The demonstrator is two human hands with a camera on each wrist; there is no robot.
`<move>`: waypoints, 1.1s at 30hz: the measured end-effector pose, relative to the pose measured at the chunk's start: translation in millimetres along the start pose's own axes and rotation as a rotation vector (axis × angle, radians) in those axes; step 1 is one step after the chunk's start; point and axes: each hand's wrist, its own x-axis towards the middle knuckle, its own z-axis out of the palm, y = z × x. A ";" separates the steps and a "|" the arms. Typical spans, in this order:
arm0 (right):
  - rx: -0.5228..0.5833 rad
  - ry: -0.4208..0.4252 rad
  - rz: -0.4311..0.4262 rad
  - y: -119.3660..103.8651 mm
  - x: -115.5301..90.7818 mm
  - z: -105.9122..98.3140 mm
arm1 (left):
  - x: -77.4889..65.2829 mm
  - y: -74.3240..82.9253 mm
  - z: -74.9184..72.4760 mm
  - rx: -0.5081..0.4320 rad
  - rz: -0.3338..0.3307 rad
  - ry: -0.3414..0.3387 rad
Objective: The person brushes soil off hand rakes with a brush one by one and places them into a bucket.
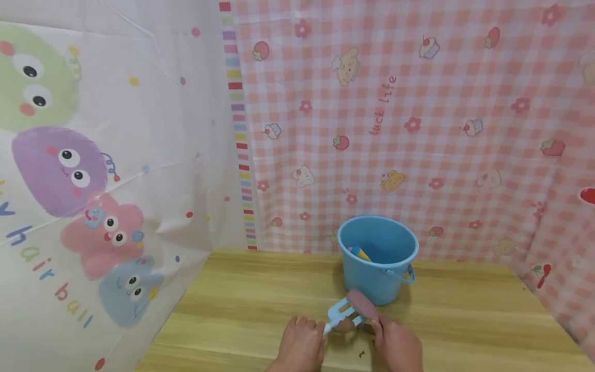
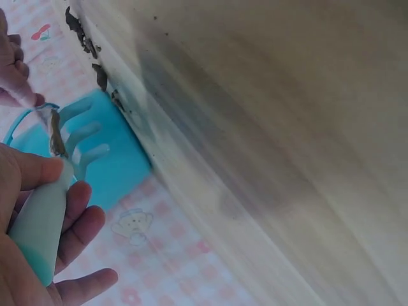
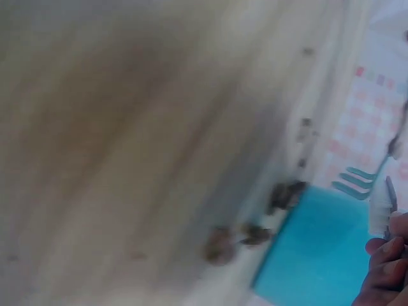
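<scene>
In the head view my left hand (image 1: 301,343) grips the handle of a light blue toy garden fork (image 1: 340,311), its tines pointing up and right. Brown dirt (image 2: 56,135) clings to the fork's neck in the left wrist view. My right hand (image 1: 398,343) holds a small brush with a dull pink back (image 1: 362,305), which overlaps the fork's tines. White bristles (image 3: 380,213) of that brush show in the right wrist view. Under the fork a brown clump (image 1: 345,324) appears, partly hidden. Dark crumbs (image 1: 361,354) lie on the table between my hands.
A blue bucket (image 1: 372,281) with its handle hanging down stands just behind the tools. Inside it are colourful items (image 1: 360,253). The wood-patterned table (image 1: 232,299) meets a pink checked cloth (image 1: 297,155) at the back and a white printed cloth (image 1: 186,155) on the left.
</scene>
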 end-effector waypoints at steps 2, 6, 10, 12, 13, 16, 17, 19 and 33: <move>0.025 0.043 -0.019 -1.1 -1.7 -2.5 | 0.4 -0.3 1.2 0.003 -0.004 0.013; 0.040 0.080 -0.106 -10.7 -8.2 -3.5 | 5.4 -0.7 1.4 0.016 -0.018 0.050; 0.018 0.027 -0.085 -11.3 -12.9 0.2 | 7.4 1.8 0.4 0.024 -0.033 0.034; 0.011 0.016 -0.053 -8.6 -12.0 2.4 | 6.8 2.0 0.0 0.019 -0.037 0.010; 0.011 0.010 -0.038 -7.0 -11.4 3.3 | 6.3 2.3 -0.4 0.012 -0.040 -0.003; 0.009 -0.002 -0.026 -3.0 -9.5 5.2 | 5.2 3.0 -0.4 -0.010 -0.054 -0.028; 0.013 -0.009 -0.024 -2.3 -8.9 5.7 | 5.0 3.2 -0.4 -0.012 -0.058 -0.030; 0.017 -0.016 -0.022 -1.9 -7.3 6.3 | 5.1 3.0 -0.2 -0.014 -0.065 -0.034; 0.008 0.002 0.029 6.6 -1.9 5.6 | 0.7 -0.7 0.9 0.005 -0.076 -0.059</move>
